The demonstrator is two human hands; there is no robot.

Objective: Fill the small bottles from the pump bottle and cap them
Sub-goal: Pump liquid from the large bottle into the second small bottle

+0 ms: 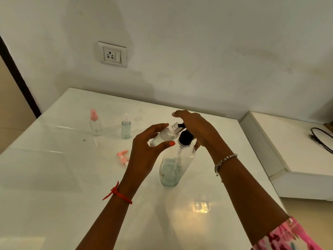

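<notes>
A shiny white counter (54, 177) is seen. The pump bottle (171, 168) is stood on it. Farther back, a pink-topped small bottle (95, 124) and a small bottle with blue liquid (126, 128) are stood apart. A pink cap (123, 156) is laid on its side nearer.

White wall socket (112, 54) above the counter's (54, 177) far edge; black cable (322, 145) on the ledge (288, 141) right of the counter.

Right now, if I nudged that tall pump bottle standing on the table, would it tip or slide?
The pump bottle probably resists a light nudge: liquid fills only its lower part, keeping weight low. Being tall and narrow, a push near the black pump head could tip it. On the glossy table it may slide.
</notes>
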